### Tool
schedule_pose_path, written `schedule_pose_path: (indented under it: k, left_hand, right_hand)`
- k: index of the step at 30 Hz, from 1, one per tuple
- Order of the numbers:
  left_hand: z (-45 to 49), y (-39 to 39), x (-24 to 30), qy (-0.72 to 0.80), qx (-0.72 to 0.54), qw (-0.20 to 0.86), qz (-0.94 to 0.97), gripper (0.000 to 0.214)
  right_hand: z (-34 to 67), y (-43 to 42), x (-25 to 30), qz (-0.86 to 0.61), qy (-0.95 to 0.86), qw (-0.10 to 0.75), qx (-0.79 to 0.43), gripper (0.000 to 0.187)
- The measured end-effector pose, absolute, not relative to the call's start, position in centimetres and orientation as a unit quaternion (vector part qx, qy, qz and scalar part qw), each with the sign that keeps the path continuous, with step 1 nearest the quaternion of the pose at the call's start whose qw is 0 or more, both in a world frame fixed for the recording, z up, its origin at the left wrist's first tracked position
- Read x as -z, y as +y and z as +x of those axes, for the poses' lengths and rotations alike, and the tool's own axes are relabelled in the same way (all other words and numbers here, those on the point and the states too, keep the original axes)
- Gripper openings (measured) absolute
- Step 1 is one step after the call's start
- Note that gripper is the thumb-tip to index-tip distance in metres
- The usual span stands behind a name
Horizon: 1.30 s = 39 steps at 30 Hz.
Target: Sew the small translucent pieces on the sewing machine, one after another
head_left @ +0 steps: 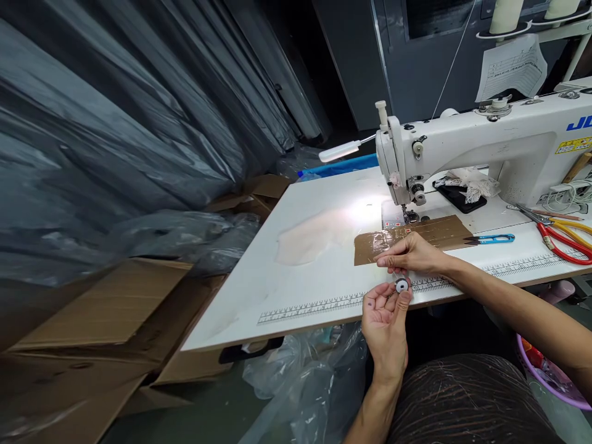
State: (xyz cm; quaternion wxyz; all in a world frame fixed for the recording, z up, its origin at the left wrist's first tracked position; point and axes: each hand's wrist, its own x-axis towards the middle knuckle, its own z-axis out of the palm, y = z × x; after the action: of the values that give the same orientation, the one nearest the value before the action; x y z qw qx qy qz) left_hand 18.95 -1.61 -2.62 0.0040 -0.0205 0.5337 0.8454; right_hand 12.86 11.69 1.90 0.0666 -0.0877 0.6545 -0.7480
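Just in front of the table's edge, my left hand (pixel 385 320) pinches a small bobbin (pixel 401 285) with a white face and dark rim between thumb and fingers. Close above it, my right hand (pixel 414 254) is closed in a pinch, fingertips pointing left; whatever is in them is too fine to make out. Beneath the right hand lies a brown taped strip (pixel 446 233), flat on the table in front of the needle area. The white sewing machine (pixel 457 145) stands behind both hands, its lamp lit.
On the white table (pixel 240 277), a printed ruler (pixel 319 306) runs along the front edge. Blue thread snips (pixel 494 239) and red-handled scissors (pixel 562 246) lie right. A dark phone-like object (pixel 457 198) with lace (pixel 476 185) sits under the machine arm. Cardboard boxes (pixel 102 302) stand left.
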Motion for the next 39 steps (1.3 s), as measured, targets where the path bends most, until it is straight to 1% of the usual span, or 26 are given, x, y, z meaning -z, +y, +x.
schedule_pose_path:
  k: [5, 9, 13, 18, 24, 28, 31, 35, 37, 39]
  left_hand:
    - [19.1, -1.6, 2.6, 0.536, -0.844, 0.003, -0.023, 0.060]
    - [19.1, -1.7, 2.7, 0.543, -0.840, -0.002, -0.019, 0.060]
    - [19.1, -1.8, 2.8, 0.550, -0.835, 0.001, -0.017, 0.060]
    - [19.1, -1.7, 2.8, 0.554, -0.832, -0.003, -0.017, 0.059]
    - [19.1, -1.7, 2.9, 0.550, -0.835, -0.002, -0.016, 0.060]
    - [19.1, -1.7, 3.0, 0.558, -0.830, 0.000, -0.012, 0.059]
    - [19.1, -1.8, 2.9, 0.555, -0.832, 0.013, -0.014, 0.058]
    - [19.2, -1.9, 2.2, 0.535, -0.844, 0.036, -0.016, 0.055]
    - [19.2, -2.0, 1.8, 0.522, -0.851, 0.049, -0.018, 0.055]
    - [19.2, -2.3, 1.4, 0.509, -0.858, 0.065, -0.022, 0.054]
  right_hand:
    - [12.8, 11.7, -2.0, -0.095, 0.664, 0.040, 0.741, 0.055]
    - [12.8, 11.7, -2.1, -0.099, 0.670, 0.041, 0.735, 0.054]
    - [12.8, 11.7, -2.2, -0.096, 0.663, 0.022, 0.742, 0.050]
    - [12.7, 11.7, -2.3, -0.072, 0.637, 0.007, 0.767, 0.045]
    - [12.5, 11.6, -2.3, -0.018, 0.579, 0.006, 0.815, 0.052]
    - [12.5, 11.5, -2.7, 0.013, 0.536, 0.022, 0.844, 0.048]
    - [12.6, 11.5, -3.2, 0.033, 0.514, 0.032, 0.856, 0.041]
    - [12.9, 11.9, -4.5, 0.039, 0.489, 0.016, 0.871, 0.035]
    - [13.2, 12.3, -5.5, 0.015, 0.484, 0.001, 0.875, 0.036]
    - [13.6, 12.5, -6.6, -0.015, 0.483, -0.015, 0.876, 0.041]
